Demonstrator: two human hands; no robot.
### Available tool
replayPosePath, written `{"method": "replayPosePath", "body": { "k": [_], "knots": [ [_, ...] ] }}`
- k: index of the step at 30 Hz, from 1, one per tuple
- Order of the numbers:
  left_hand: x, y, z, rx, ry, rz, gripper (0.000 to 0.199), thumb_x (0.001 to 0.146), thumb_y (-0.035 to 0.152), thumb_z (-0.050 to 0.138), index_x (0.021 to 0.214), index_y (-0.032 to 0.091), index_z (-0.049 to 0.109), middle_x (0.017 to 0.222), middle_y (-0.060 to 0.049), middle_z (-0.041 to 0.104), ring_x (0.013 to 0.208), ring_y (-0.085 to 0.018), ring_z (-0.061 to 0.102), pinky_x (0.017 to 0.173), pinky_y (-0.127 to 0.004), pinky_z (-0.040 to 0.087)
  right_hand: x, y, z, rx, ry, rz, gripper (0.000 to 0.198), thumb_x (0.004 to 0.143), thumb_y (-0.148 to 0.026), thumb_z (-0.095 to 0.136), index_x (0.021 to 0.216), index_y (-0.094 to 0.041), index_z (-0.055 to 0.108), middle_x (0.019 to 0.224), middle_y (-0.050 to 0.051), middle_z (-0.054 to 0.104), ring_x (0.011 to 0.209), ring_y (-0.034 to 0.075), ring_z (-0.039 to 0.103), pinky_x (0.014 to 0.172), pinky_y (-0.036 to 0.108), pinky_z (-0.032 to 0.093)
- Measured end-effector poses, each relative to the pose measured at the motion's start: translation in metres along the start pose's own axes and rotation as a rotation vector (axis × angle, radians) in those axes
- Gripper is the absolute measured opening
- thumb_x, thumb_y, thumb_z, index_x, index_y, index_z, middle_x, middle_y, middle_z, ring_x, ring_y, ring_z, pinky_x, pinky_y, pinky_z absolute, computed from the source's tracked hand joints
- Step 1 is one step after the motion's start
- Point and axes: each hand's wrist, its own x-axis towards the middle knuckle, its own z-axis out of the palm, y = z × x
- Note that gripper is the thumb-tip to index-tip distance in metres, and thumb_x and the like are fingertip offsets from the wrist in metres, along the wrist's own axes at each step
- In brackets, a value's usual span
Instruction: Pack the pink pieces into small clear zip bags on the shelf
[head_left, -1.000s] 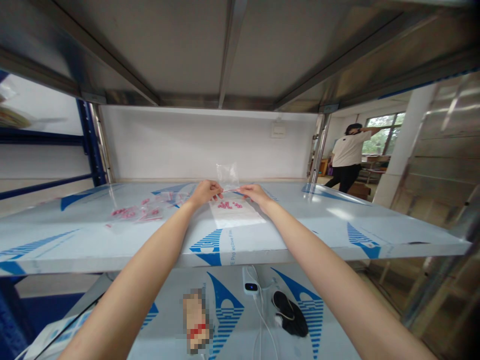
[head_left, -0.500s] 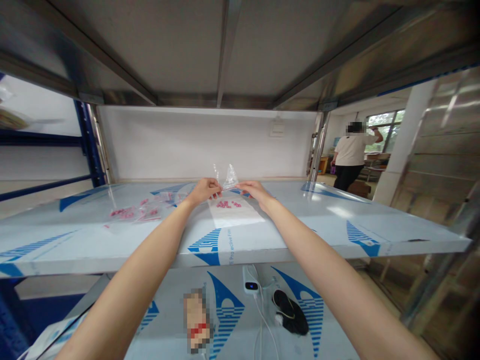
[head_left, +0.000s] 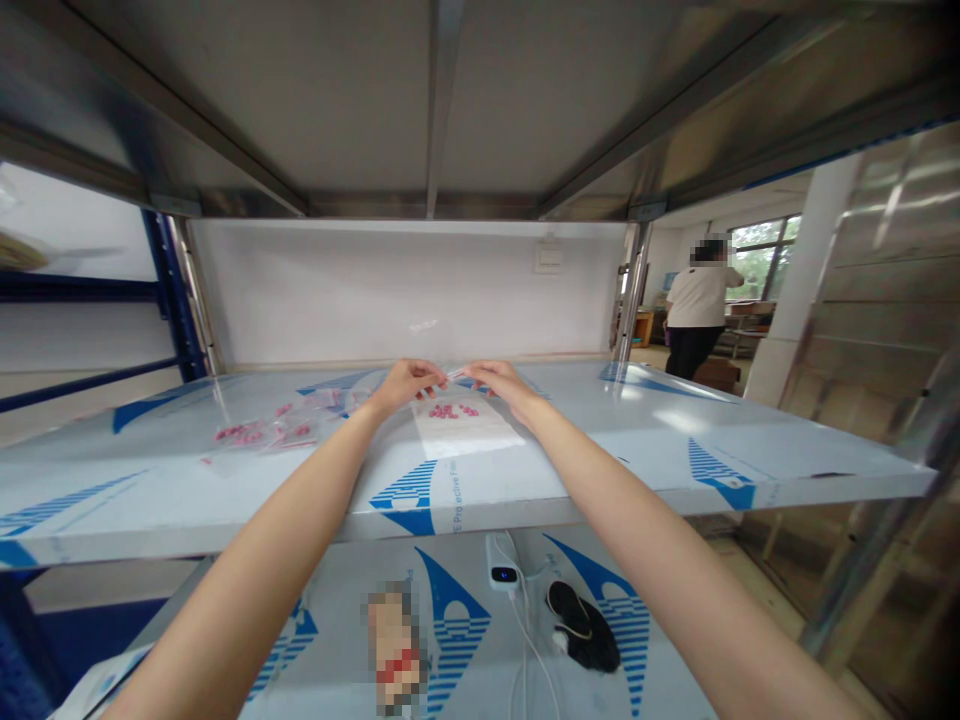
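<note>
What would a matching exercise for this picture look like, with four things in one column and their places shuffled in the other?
Things
1. Sheet
2. Bags
3. Black bundle
4. Wall plate

Places
A. On the back wall, near the upper right
B. Beneath the pink pieces between the forearms
C. On the lower shelf, right of the white cables
D. To the left of the left hand

Pairs: 1-B, 2-D, 3-C, 4-A
</note>
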Motion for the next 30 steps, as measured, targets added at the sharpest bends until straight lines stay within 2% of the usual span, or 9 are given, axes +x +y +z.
{"method": "replayPosePath", "body": {
  "k": [4,8,17,22,27,30],
  "knots": [
    [-0.002,0.002,0.002,-0.031,-0.054,0.060,0.024,0.074,0.034,0.061,0.078,0.011,0.063,0.073,-0.005,0.065,0.052,-0.007,0.051,0.049,-0.019,0.039,-0.005,-0.005,0.002,0.015,-0.064,0.036,0.028,0.078,-0.034,0.061,0.100,-0.017,0.066,0.101,0.006,0.065,0.077,0.011,0.056,0.057,0.020,0.034],
    [-0.003,0.003,0.003,-0.046,-0.134,0.063,0.026,0.074,0.035,0.062,0.079,0.010,0.062,0.066,-0.003,0.062,0.047,-0.007,0.050,0.047,-0.020,0.039,-0.007,-0.006,0.004,0.002,-0.059,0.056,0.026,0.076,-0.031,0.064,0.095,-0.014,0.068,0.095,0.007,0.066,0.078,0.012,0.055,0.059,0.020,0.035],
    [-0.002,0.007,0.005,0.023,-0.094,0.049,0.014,0.076,0.022,0.056,0.076,0.009,0.063,0.058,0.000,0.059,0.043,-0.006,0.046,0.045,-0.018,0.036,-0.005,-0.006,0.003,-0.019,-0.048,-0.011,0.022,0.072,-0.029,0.065,0.084,-0.011,0.070,0.078,0.004,0.065,0.067,0.011,0.051,0.058,0.021,0.031],
    [-0.001,0.004,0.008,0.062,-0.100,0.061,0.022,0.076,0.029,0.060,0.085,0.009,0.066,0.062,-0.003,0.063,0.045,-0.007,0.049,0.046,-0.019,0.037,-0.001,0.000,0.005,-0.006,-0.063,-0.061,0.017,0.071,-0.027,0.064,0.077,-0.011,0.069,0.067,0.001,0.061,0.064,0.010,0.048,0.059,0.021,0.032],
    [0.000,0.003,0.006,0.129,-0.148,0.069,0.023,0.077,0.029,0.061,0.068,0.009,0.065,0.054,-0.003,0.061,0.043,-0.007,0.047,0.046,-0.019,0.036,0.002,0.004,0.008,-0.006,-0.092,-0.065,0.007,0.070,-0.020,0.065,0.071,-0.013,0.066,0.063,-0.001,0.058,0.061,0.009,0.048,0.061,0.021,0.034],
    [0.003,0.002,0.004,0.145,-0.172,0.084,0.024,0.077,0.030,0.061,0.065,0.009,0.064,0.050,-0.002,0.059,0.041,-0.006,0.045,0.044,-0.018,0.034,0.002,0.003,0.009,-0.026,-0.096,-0.073,0.007,0.071,-0.019,0.063,0.070,-0.013,0.065,0.064,-0.001,0.057,0.061,0.009,0.048,0.061,0.021,0.035]
  ]
}}
